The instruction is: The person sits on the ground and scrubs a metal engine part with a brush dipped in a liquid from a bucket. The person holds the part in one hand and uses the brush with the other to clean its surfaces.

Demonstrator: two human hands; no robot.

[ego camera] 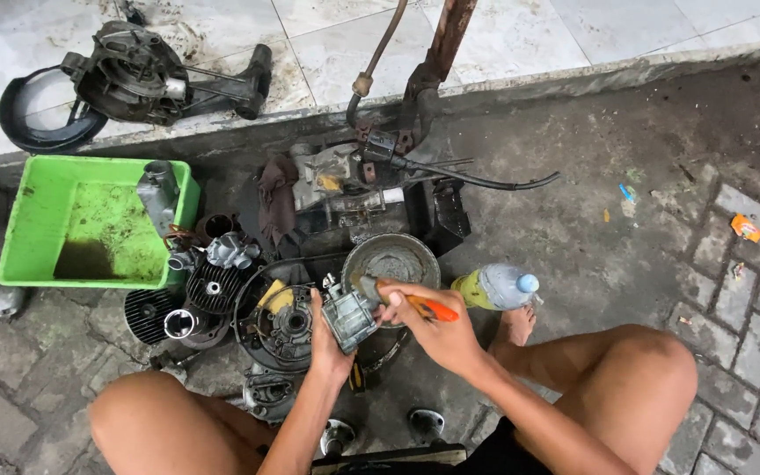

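Person squats on grimy paving, knees at 7 and 4 o'clock, hands meeting at centre. Left hand (325, 339) has fingers wrapped closed round a small grey carburetor (350, 317), held up just below frame centre. Right hand (437, 330) is curled shut on an orange-handled screwdriver (431, 308), handle pointing to 3 o'clock, tip end at the carburetor's top; the tip itself is too small to make out. Just behind the hands at 12 o'clock sits a round metal bowl (390, 259) with grey sludge. At 3 o'clock of the bowl lies a plastic bottle (494, 287) with yellowish liquid and blue cap, near a bare foot (515, 324). At 9 o'clock of the hands: dark engine casing (279, 325), finned cylinder parts (208, 295). Green plastic tub (37, 189) far out at 10 o'clock, a metal part leaning on its right rim. Engine housing (134, 75) on the tiled step at 11 o'clock. Rusty frame tube (437, 53) at 12 o'clock
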